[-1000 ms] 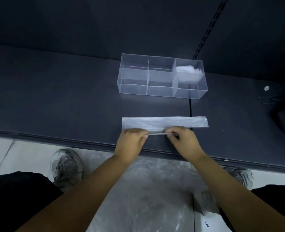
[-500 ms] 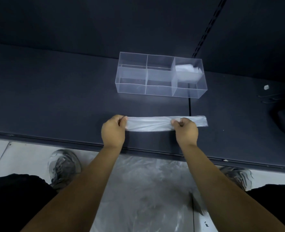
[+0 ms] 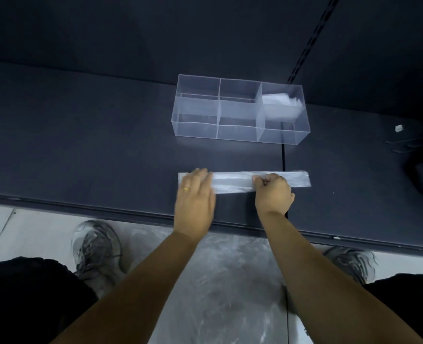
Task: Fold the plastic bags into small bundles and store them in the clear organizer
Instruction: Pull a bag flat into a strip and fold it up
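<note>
Floor, nearer than the hands: loose plastic (image 3: 225,281) between two shoes (image 3: 98,247). Left hand (image 3: 195,194) flat, fingers straight, pressing the left end of the bag (image 3: 232,182), a long folded strip lying on the desk (image 3: 106,145). Right hand (image 3: 273,192) curled, pinching the bag right of its middle; the bag's end runs on past it. Beyond both hands: organizer (image 3: 198,127), one bundle (image 3: 280,105) in its right compartment.

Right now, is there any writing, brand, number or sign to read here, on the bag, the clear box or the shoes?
No text can be read anywhere.
Bag: plain, no print shows.
Organizer: clear walls, no label.
Shoe: blurred, no brand can be made out.
White bit on the shelf: too small to tell.
</note>
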